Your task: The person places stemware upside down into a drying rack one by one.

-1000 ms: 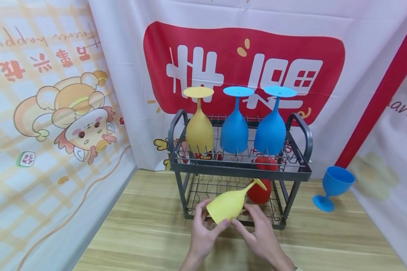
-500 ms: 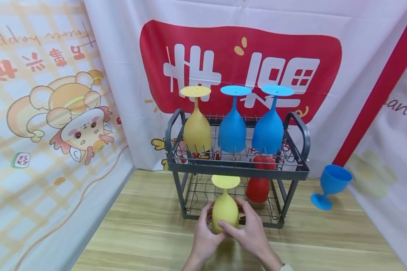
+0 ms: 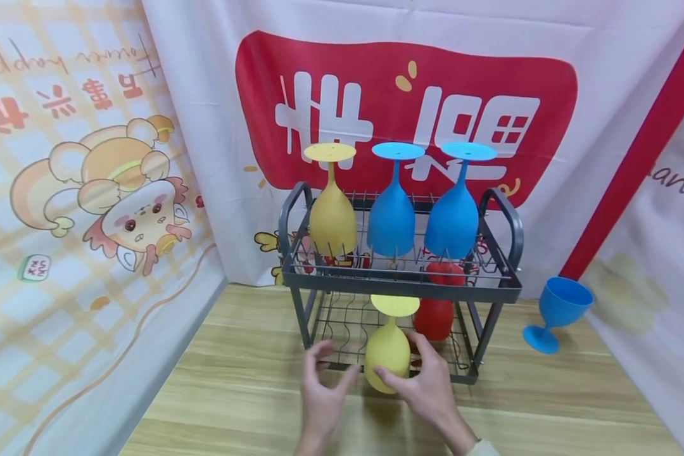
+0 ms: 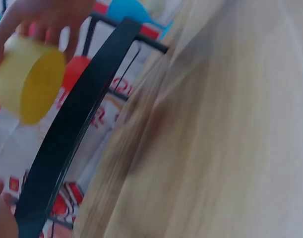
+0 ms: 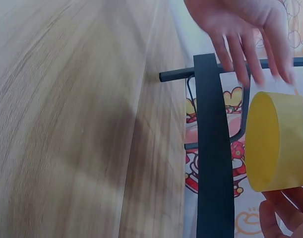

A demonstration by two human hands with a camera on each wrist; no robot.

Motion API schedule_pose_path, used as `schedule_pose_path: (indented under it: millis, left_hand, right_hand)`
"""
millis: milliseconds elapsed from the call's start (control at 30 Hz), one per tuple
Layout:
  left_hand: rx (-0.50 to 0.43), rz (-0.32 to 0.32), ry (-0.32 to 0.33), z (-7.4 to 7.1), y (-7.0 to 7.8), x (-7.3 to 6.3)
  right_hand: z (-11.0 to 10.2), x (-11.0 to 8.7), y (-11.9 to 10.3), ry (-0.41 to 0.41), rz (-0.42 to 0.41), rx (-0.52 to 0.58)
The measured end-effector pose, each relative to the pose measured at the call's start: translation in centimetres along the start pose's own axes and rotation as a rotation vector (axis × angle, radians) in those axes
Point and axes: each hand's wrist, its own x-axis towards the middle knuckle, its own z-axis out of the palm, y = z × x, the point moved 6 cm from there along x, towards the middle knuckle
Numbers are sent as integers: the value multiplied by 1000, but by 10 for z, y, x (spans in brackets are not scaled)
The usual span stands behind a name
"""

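Observation:
In the head view my right hand (image 3: 430, 383) grips the bowl of a yellow goblet (image 3: 389, 356), which hangs upside down with its foot upward in front of the rack's lower tier. To its left, my left hand (image 3: 323, 386) is apart from the goblet, fingers spread and holding nothing. The goblet's open rim (image 5: 263, 141) faces the camera in the right wrist view. Behind it stands the two-tier dark metal dish rack (image 3: 401, 286). A red goblet (image 3: 434, 320) sits upside down on the lower tier, partly hidden by the yellow one.
On the upper tier stand another yellow goblet (image 3: 333, 221) and two blue goblets, one in the middle (image 3: 391, 218) and one at the right (image 3: 452, 221), all upside down. An upright blue goblet (image 3: 564, 307) stands on the wooden table (image 3: 228, 380) right of the rack.
The yellow goblet has turned from lying tilted to upside down, then shifted slightly right. My left hand has let go of it and moved left, while my right hand keeps its grip.

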Motion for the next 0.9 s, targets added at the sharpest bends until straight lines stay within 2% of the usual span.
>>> schedule_pose_path:
  millis: [100, 167, 200, 267, 367, 467, 533, 767, 900]
  left_hand:
    - [12, -104, 157, -21, -12, 12]
    - [20, -153, 200, -32, -19, 21]
    - [25, -163, 200, -35, -23, 26]
    - [33, -167, 153, -38, -31, 35]
    - [44, -188, 30, -36, -41, 44]
    - [54, -216, -85, -31, -48, 49]
    - [46, -232, -129, -29, -50, 51]
    - [-8, -279, -163, -27, -51, 51]
    - [-17, -275, -170, -26, -51, 50]
  right_hand:
    - [-2, 1, 3, -3, 7, -11]
    - [-3, 1, 6, -2, 16, -24]
    - [-3, 1, 7, -1, 19, -31]
    - [-4, 2, 9, 5, 30, -43]
    - [-5, 4, 12, 20, 44, -56]
    - [-5, 7, 15, 34, 70, -62]
    - [-4, 10, 17, 40, 87, -63]
    - [8, 25, 29, 39, 153, -40]
    - [16, 34, 36, 37, 189, -49]
